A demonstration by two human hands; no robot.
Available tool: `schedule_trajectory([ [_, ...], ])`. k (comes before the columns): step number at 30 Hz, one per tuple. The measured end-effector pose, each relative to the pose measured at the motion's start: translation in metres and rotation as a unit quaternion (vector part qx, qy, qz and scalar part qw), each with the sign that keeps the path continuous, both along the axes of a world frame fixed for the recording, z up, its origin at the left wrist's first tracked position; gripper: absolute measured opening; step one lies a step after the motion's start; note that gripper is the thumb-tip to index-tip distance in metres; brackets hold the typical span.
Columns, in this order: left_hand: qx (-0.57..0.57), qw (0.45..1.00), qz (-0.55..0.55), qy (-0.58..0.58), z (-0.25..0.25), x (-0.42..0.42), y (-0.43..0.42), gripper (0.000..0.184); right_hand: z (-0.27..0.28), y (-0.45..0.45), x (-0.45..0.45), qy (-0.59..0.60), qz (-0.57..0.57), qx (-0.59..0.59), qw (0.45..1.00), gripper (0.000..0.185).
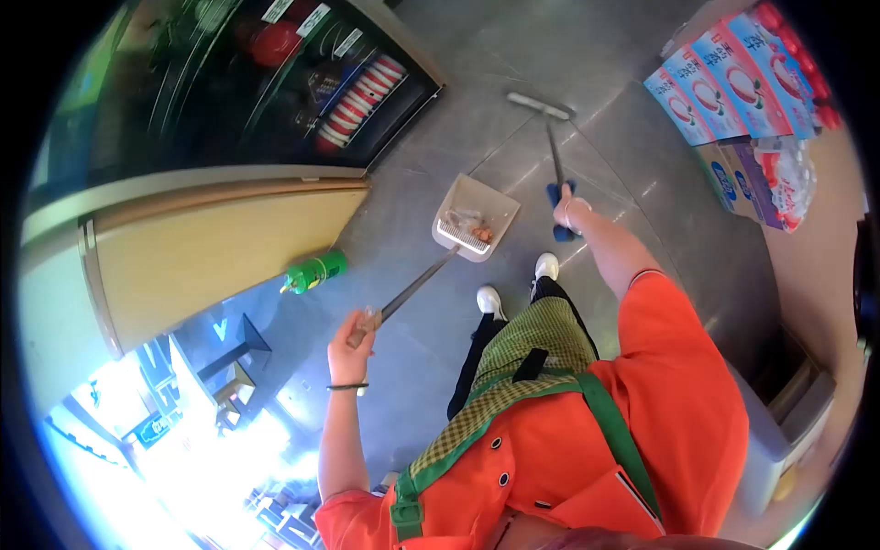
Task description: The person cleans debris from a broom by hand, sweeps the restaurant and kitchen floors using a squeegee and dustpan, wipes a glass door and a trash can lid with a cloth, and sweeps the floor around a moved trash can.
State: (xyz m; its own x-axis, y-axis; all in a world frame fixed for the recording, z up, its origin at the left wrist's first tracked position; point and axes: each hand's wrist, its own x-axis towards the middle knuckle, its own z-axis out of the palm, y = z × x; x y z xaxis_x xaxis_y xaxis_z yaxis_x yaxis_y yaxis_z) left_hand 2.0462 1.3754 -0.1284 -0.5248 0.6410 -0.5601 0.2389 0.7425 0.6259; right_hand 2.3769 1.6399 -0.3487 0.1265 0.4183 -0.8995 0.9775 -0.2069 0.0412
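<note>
My left hand (355, 341) is wrapped round the end of the long handle of a dustpan (504, 203). The beige pan rests on the grey floor ahead of my feet, with some crumpled clear and orange-brown litter (480, 233) in it beside a white comb-like strip. My right hand (570, 209) grips a broom (555, 151) by its dark handle, near blue parts. The broom's narrow, pale bar-shaped head (541, 105) lies farther ahead on the floor, apart from the dustpan.
A glass-fronted display case (229, 92) with a yellowish base (229, 238) stands at left. A green bottle (314, 271) lies by that base. Stacked drink cartons (733, 82) and a purple box (738, 179) are at the right wall, with a grey bin-like container (779, 431) nearer me.
</note>
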Motion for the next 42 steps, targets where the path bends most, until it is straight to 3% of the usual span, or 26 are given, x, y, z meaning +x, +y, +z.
schedule_trajectory([
  [1, 0.016, 0.999, 0.032, -0.001, -0.014, 0.012, -0.027, 0.04, -0.02, -0.023, 0.007, 0.01, 0.031, 0.016, 0.999, 0.07],
  [3, -0.011, 0.999, 0.038, -0.001, -0.001, 0.012, -0.053, 0.039, -0.114, -0.071, 0.046, 0.058, 0.079, -0.077, 0.992, 0.067],
  [5, -0.03, 0.998, 0.057, 0.009, -0.009, 0.008, -0.09, 0.038, 0.001, -0.096, 0.038, -0.032, 0.182, -0.166, 0.969, 0.078],
  [7, -0.041, 0.997, 0.064, 0.012, -0.01, 0.01, -0.116, 0.037, -0.002, -0.142, 0.084, -0.011, 0.17, -0.141, 0.975, 0.083],
  [9, -0.023, 0.997, 0.072, 0.02, -0.037, 0.009, -0.14, 0.036, 0.022, -0.165, 0.11, -0.016, 0.243, -0.085, 0.966, 0.084],
  [11, -0.029, 0.998, 0.017, 0.045, -0.047, 0.001, -0.172, 0.035, 0.04, -0.188, 0.14, -0.03, 0.219, -0.105, 0.97, 0.08],
  [13, -0.03, 0.998, -0.013, 0.053, -0.054, -0.01, -0.192, 0.035, 0.111, -0.195, 0.13, -0.029, 0.198, -0.081, 0.976, 0.076],
  [14, -0.033, 0.996, -0.05, 0.064, -0.056, -0.015, -0.205, 0.035, 0.1, -0.216, 0.153, -0.033, 0.2, -0.088, 0.975, 0.076],
  [16, -0.032, 0.994, -0.062, 0.082, -0.075, -0.023, -0.22, 0.035, 0.048, -0.246, 0.22, 0.089, 0.179, 0.067, 0.978, 0.074],
  [17, -0.038, 0.991, -0.077, 0.099, -0.08, -0.026, -0.229, 0.035, 0.035, -0.258, 0.215, 0.086, 0.178, 0.067, 0.978, 0.074],
  [19, -0.043, 0.992, -0.082, 0.087, -0.081, -0.03, -0.237, 0.036, 0.016, -0.27, 0.192, 0.084, -0.064, 0.069, 0.992, 0.077],
  [21, -0.044, 0.992, -0.085, 0.079, -0.082, -0.033, -0.243, 0.036, 0.049, -0.278, 0.111, 0.134, -0.327, -0.028, 0.935, 0.081],
  [23, -0.01, 0.99, -0.096, 0.098, -0.085, -0.037, -0.244, 0.035, -0.014, -0.323, 0.099, 0.085, -0.195, -0.003, 0.977, 0.085],
  [27, -0.021, 0.989, -0.109, 0.095, -0.084, -0.03, -0.242, 0.035, 0.008, -0.397, 0.057, 0.103, -0.016, -0.023, 0.994, 0.08],
  [28, -0.015, 0.99, -0.104, 0.097, -0.084, -0.028, -0.24, 0.035, 0.017, -0.392, 0.056, 0.098, -0.015, -0.02, 0.995, 0.08],
  [30, -0.003, 0.99, -0.097, 0.098, -0.084, -0.026, -0.234, 0.035, 0.075, -0.362, 0.039, 0.2, -0.019, -0.152, 0.968, 0.075],
  [33, -0.04, 0.99, -0.095, 0.094, -0.079, -0.031, -0.238, 0.035, 0.089, -0.33, 0.071, 0.293, -0.11, -0.25, 0.916, 0.067],
  [34, -0.01, 0.99, -0.099, 0.102, -0.078, -0.03, -0.239, 0.035, 0.084, -0.321, 0.085, 0.302, 0.012, -0.151, 0.941, 0.068],
  [36, 0.016, 0.989, -0.095, 0.11, -0.079, -0.027, -0.249, 0.035, 0.109, -0.295, 0.077, 0.303, -0.01, -0.168, 0.938, 0.07],
  [37, 0.027, 0.987, -0.101, 0.12, -0.079, -0.026, -0.253, 0.035, 0.095, -0.282, 0.078, 0.318, -0.019, -0.186, 0.93, 0.074],
  [39, 0.036, 0.985, -0.099, 0.136, -0.08, -0.031, -0.257, 0.035, 0.044, -0.253, 0.071, 0.324, 0.06, -0.061, 0.942, 0.076],
  [41, -0.01, 0.996, -0.041, 0.076, -0.085, -0.028, -0.272, 0.036, 0.02, -0.23, 0.031, 0.222, 0.094, 0.042, 0.97, 0.077],
  [42, -0.01, 0.996, -0.036, 0.08, -0.087, -0.028, -0.28, 0.036, 0.029, -0.219, -0.001, 0.179, 0.08, 0.025, 0.98, 0.075],
])
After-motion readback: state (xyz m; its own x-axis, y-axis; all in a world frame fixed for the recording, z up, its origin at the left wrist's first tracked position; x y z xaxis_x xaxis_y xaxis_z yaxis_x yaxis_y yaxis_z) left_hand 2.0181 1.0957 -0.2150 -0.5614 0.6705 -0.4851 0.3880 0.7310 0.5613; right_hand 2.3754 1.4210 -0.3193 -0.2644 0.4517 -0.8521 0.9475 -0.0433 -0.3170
